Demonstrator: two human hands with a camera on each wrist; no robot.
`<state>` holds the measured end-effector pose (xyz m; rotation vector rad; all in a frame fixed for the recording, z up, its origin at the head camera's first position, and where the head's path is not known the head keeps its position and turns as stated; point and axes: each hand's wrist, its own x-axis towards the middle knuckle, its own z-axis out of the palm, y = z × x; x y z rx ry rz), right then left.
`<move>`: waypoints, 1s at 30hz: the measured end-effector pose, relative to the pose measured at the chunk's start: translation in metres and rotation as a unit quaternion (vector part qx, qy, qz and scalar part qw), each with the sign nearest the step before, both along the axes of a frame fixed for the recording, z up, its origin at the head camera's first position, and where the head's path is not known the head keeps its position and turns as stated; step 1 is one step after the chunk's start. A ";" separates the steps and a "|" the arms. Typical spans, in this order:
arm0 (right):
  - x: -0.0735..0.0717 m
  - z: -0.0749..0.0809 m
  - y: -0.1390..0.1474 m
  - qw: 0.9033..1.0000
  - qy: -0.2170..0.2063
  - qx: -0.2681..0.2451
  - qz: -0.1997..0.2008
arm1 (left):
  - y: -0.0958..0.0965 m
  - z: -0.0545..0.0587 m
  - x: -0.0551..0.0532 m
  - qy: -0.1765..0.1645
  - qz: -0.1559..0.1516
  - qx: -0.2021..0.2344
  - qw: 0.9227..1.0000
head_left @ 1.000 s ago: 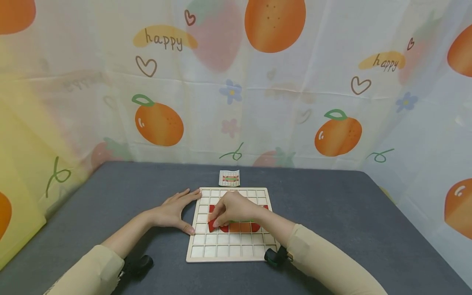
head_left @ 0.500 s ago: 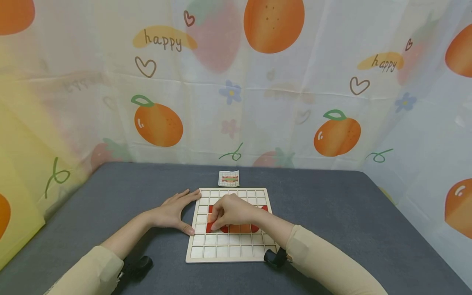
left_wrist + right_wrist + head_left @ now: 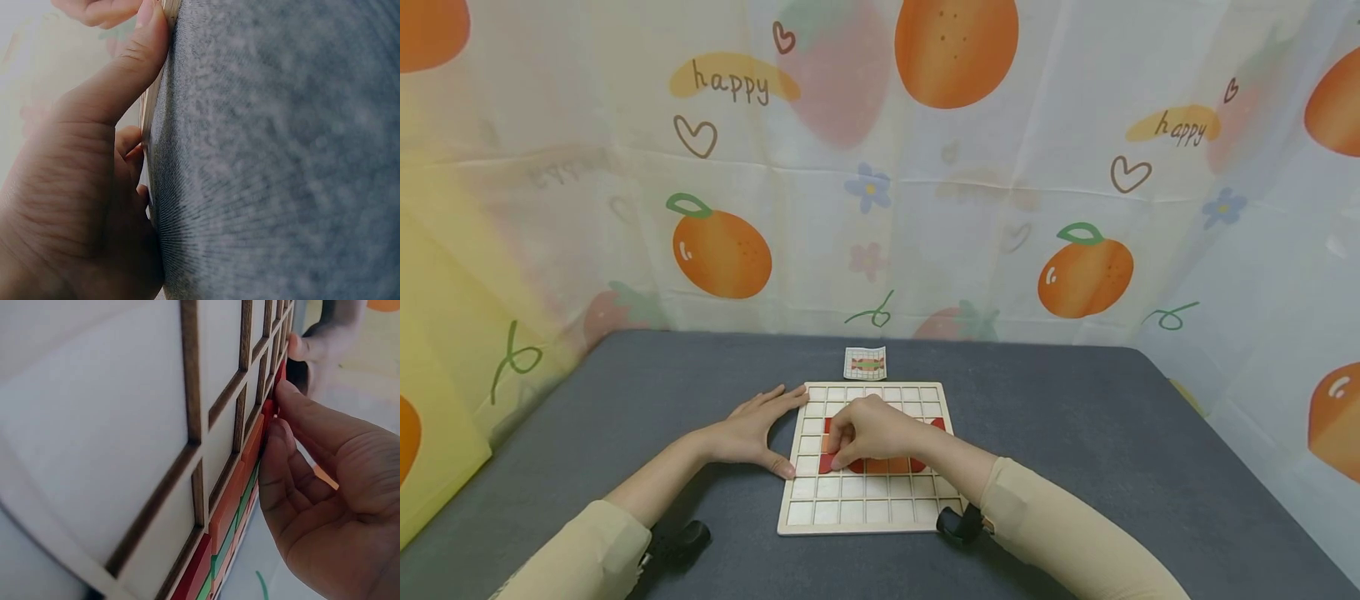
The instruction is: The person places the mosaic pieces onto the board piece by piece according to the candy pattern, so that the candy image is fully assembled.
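Observation:
A wooden grid board (image 3: 865, 527) lies on the dark table, with red, orange and green tiles set across its middle rows. My left hand (image 3: 748, 435) is spread along the board's left edge, thumb and fingertips touching the rim. In the left wrist view the thumb (image 3: 134, 59) lies against the board's thin side (image 3: 147, 109). Bent over the grid, my right hand (image 3: 880, 429) pinches a red tile (image 3: 825, 464), which sits in a cell at the left of the coloured rows. The right wrist view shows orange tiles (image 3: 226, 500) nearby; my right hand hides part of the pattern.
Behind the board lies a small card (image 3: 865, 364) printed with a similar coloured grid pattern. A fruit-print curtain (image 3: 880, 225) hangs past the table's (image 3: 1037, 400) far edge. Black wrist devices sit under both forearms, the right one (image 3: 961, 523) over the board's near corner.
The red tile, tilted in my right fingers a second ago, now lies flat in its cell. My right hand has shifted only slightly since; the left hand stays in place.

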<state>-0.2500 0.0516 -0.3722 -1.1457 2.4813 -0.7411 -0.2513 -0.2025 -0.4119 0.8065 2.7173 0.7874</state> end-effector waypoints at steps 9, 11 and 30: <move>-0.001 0.001 0.001 1.000 0.014 0.003 0.006 | 0.001 0.000 0.000 -0.002 0.002 -0.001 1.000; -0.002 0.001 0.002 1.000 0.013 -0.003 0.006 | 0.001 0.000 0.000 -0.001 0.001 0.000 1.000; -0.014 0.016 0.125 0.977 0.110 -0.028 -0.179 | -0.004 0.002 0.008 0.022 0.031 0.000 0.999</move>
